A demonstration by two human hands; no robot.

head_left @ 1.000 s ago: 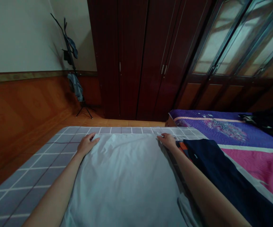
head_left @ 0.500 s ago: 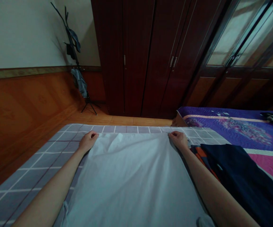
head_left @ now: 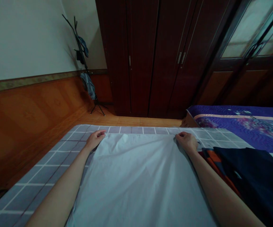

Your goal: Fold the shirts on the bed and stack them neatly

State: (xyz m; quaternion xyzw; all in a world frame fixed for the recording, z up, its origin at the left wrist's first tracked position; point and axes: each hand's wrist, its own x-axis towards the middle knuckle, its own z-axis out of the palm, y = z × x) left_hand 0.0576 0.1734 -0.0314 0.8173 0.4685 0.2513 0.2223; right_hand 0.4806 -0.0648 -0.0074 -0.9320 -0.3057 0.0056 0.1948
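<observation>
A white shirt lies spread over a grey checked bed cover, its straight hem towards the far edge. Soft creases run along the fabric, and its near end is cut off by the bottom of the view. At the far left corner of the hem, my left hand touches the cloth with its fingers loosened and slightly apart. My right hand pinches the far right corner between thumb and fingers. Both forearms lie along the shirt's sides.
Folded dark navy clothes with an orange-striped piece lie right of my right arm. Behind them is a purple floral bed. A dark wardrobe stands beyond the bed's far edge, with a coat stand to its left.
My view has swung slightly left, so everything sits further right. My left hand's fingers have loosened from their pinch on the hem; my right hand keeps its pinch.
</observation>
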